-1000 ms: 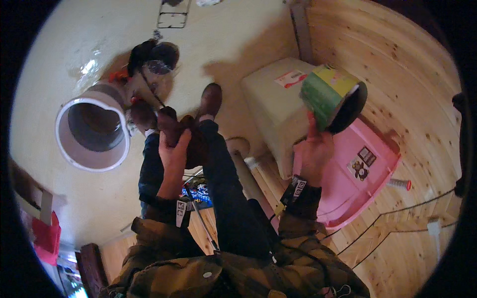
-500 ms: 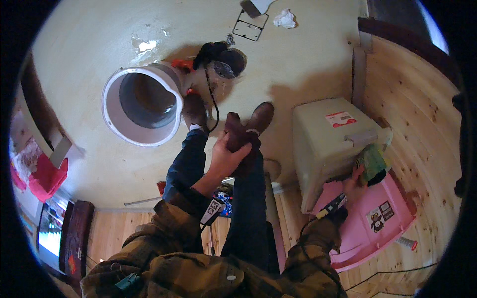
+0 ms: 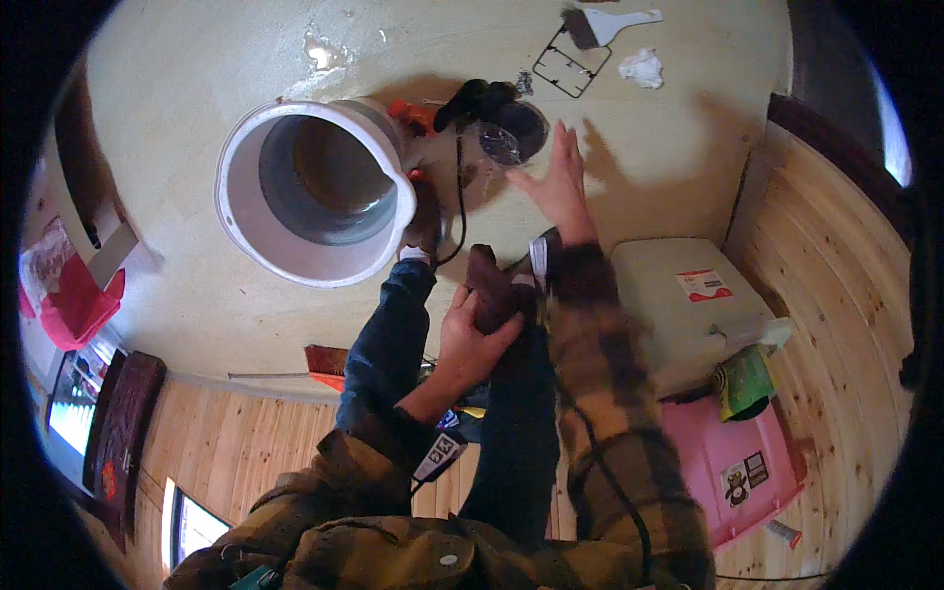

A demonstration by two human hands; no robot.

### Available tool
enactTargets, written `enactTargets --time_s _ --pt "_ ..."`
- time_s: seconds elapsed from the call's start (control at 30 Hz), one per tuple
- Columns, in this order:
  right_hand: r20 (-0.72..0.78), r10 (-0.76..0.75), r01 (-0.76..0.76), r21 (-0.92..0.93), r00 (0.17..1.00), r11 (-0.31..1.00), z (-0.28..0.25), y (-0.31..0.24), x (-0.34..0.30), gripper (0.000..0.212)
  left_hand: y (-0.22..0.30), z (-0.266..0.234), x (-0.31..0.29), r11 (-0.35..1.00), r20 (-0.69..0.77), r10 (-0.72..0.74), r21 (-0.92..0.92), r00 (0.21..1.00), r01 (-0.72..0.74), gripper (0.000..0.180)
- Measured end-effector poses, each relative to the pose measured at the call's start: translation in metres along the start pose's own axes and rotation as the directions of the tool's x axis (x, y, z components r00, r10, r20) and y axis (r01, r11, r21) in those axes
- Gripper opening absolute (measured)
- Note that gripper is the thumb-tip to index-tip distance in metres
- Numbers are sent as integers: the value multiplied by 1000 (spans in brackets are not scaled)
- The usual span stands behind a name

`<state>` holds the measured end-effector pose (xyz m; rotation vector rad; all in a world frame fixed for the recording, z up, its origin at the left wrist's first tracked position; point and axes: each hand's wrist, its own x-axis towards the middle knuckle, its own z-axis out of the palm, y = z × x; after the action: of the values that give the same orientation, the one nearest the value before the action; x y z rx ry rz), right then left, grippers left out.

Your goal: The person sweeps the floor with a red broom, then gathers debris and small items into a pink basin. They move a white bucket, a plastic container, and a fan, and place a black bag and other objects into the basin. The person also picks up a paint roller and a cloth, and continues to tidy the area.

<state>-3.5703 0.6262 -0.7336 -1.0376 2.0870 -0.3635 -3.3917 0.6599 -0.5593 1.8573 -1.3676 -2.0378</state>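
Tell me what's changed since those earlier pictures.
The right hand lowered the green-and-yellow container beside the pale box, let go, and moved forward and left, now empty and spread open. The left hand still holds the dark maroon object; the white bucket stayed where it was.

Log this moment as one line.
left hand: grips dark maroon item | right hand: open, near dark round item | around: white bucket, pale bin, white-handled brush
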Motion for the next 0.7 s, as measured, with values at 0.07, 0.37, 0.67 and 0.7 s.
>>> enactTargets --time_s 0.07,0.37,0.67,0.7 --pt "23 -59 62 -161 998 985 29 1 40 106 -1 -4 -1 1000 -30 -15 -28 999 14 41" --pt "55 64 -38 -395 996 918 66 13 67 84 -7 -7 -4 985 -55 -75 -159 996 65 39" --pt "117 144 -168 234 983 958 50 43 22 44 2 -7 -2 983 -12 -92 -158 996 89 39" --pt "116 142 -166 238 983 957 40 44 11 42 1 -5 -2 984 -31 -85 -158 996 79 39"
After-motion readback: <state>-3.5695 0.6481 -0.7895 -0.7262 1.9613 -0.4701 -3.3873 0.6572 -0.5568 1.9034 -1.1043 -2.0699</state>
